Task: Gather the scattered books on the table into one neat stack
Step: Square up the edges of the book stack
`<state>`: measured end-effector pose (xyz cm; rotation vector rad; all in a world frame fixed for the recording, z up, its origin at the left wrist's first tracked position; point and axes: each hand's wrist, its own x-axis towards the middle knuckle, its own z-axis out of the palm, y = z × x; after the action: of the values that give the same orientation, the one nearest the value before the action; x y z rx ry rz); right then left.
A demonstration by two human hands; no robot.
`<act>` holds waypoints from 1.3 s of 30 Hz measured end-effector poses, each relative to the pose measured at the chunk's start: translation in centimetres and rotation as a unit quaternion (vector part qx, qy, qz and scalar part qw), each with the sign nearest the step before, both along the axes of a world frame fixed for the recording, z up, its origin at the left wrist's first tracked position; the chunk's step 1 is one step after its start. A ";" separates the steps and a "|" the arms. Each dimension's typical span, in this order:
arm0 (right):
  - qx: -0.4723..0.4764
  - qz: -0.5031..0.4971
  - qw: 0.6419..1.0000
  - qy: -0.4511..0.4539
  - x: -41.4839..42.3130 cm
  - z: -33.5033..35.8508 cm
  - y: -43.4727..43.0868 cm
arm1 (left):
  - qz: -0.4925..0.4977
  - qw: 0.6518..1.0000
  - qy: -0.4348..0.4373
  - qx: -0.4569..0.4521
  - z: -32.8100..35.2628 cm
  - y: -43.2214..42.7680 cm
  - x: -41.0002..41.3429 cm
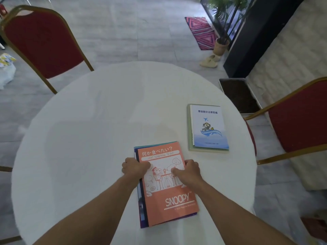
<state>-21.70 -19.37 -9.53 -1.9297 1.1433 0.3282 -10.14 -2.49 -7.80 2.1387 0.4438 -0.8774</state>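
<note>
An orange Snoopy notebook tops a small pile of books near the front of the round white table; blue and teal edges of the books under it show on the left side. My left hand grips the pile's left edge and my right hand grips its right edge, thumbs on the cover. Farther right lies a white and blue book with an aeroplane and whale picture, resting on a pale green book.
A red chair with a gold frame stands at the far left of the table, another at the right. A planter box of soil sits on the floor beyond the right edge. A potted plant, a patterned rug and slippers lie farther back.
</note>
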 end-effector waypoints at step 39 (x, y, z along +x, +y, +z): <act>-0.017 0.128 0.932 -0.338 3.0 8.8 -0.9 | -0.161 0.937 -0.261 -0.168 10.1 2.9 2.5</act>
<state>-18.70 -20.24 -0.76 -1.9882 0.4473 -0.2206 -7.61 0.40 2.32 2.0389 -0.3148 -0.4726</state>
